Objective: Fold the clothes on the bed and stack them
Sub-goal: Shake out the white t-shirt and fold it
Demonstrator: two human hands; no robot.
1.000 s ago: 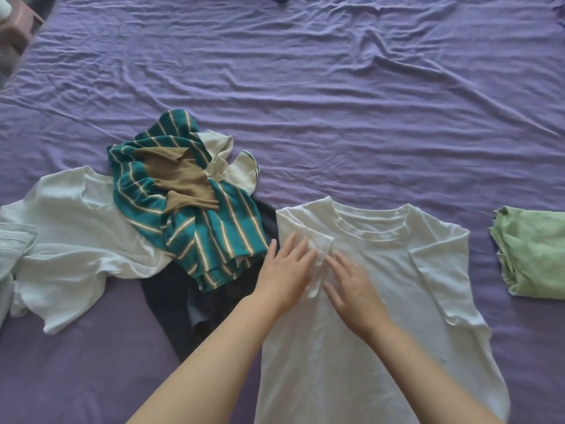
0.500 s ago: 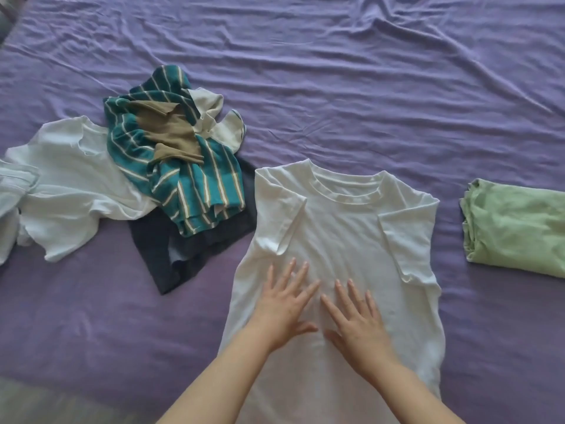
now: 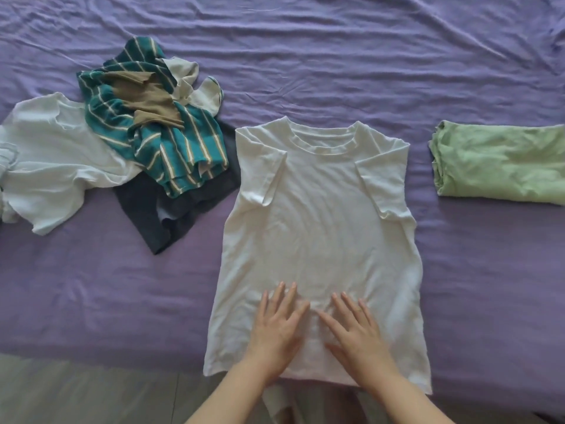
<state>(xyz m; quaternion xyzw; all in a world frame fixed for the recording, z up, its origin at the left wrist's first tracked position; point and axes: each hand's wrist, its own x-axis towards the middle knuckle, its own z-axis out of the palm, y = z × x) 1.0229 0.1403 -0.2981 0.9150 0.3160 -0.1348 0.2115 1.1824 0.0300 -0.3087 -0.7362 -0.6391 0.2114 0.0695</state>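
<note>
A white T-shirt (image 3: 318, 215) lies flat on the purple bed (image 3: 305, 56), collar away from me, both sleeves folded inward onto its body. My left hand (image 3: 279, 328) and my right hand (image 3: 356, 332) press flat on its lower part near the hem, fingers straight and spread, side by side. At the right lies a folded green garment (image 3: 501, 163). A pile of unfolded clothes is at the left: a teal striped garment (image 3: 171, 142) with a tan piece (image 3: 146, 99) on top, a dark grey garment (image 3: 162, 215) beneath, and another white T-shirt (image 3: 52, 160).
The bed's near edge runs along the bottom left, with grey floor (image 3: 76, 393) below it. The white T-shirt's hem reaches that edge. Wrinkled purple sheet stretches across the far side of the bed.
Both hands have slid from the left sleeve by the collar down the shirt's body to near the hem. The view has tilted down, so the bed's edge now shows.
</note>
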